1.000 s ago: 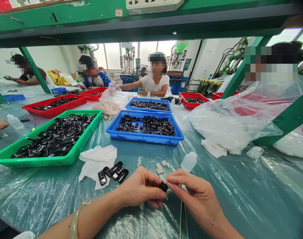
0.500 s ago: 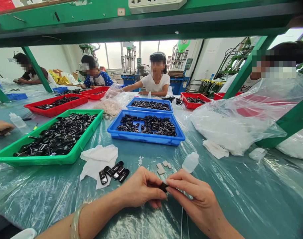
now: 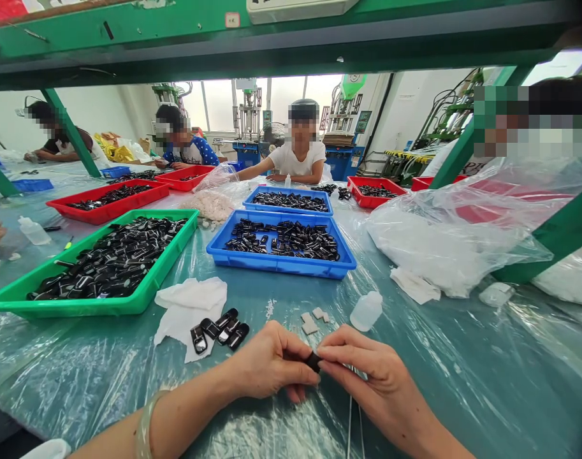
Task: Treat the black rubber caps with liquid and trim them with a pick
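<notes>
Head view shows me a small black piece (image 3: 312, 361), largely hidden: the left hand (image 3: 275, 364) pinches it in its fingers, while the right hand (image 3: 370, 370) sets its fingertips to the other end, whether gripping it I cannot tell. Pale squares (image 3: 309, 324) and a bottle (image 3: 366, 311) lie just beyond. Both forearms (image 3: 190, 408) are cut off below. Rightward the desk (image 3: 467, 376) stretches on; the blue tray (image 3: 281, 264) stands well ahead.

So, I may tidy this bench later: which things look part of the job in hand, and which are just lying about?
Likely part of the job:
small black part, held in the left hand, right hand touching it
loose black pieces, partly on white cloth
pale squares
squeeze bottle

Seemingly just lying about:
white rag, right
big plastic bag
</notes>
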The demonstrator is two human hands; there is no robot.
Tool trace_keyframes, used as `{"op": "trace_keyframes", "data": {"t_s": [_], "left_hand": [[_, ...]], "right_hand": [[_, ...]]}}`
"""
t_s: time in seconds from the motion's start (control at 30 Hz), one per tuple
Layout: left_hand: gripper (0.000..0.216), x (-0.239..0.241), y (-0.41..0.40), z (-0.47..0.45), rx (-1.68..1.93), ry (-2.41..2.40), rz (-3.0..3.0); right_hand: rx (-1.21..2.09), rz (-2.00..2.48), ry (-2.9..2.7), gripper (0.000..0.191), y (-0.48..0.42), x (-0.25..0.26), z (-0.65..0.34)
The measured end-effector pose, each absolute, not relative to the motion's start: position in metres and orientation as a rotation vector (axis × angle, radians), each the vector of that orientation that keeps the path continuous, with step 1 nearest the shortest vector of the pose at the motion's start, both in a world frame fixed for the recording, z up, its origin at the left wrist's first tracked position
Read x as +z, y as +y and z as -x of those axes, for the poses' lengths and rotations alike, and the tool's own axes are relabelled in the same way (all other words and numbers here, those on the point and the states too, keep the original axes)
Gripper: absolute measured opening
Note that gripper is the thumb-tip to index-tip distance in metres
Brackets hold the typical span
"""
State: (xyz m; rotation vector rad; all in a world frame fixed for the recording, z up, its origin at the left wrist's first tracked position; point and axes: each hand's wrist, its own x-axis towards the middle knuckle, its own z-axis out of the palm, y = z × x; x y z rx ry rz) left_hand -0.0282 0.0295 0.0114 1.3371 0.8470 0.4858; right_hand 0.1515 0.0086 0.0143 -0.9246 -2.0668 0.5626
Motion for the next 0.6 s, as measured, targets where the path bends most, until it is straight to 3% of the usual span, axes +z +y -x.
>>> {"op": "trace_keyframes", "data": {"t_s": [0.33,0.6], "left_hand": [[0.016,0.0071,0.0292,0.0282,0.503,0.833,-1.313],[0.018,0.0061,0.0312,0.0255,0.677,0.789,-1.256]], "right_hand": [[0.689,0.946,-2.007,0.019,0.0072,0.0134,-0.1493],[0.972,1.008,-1.581,0.021,0.0112,0.0077,-0.1544]]}}
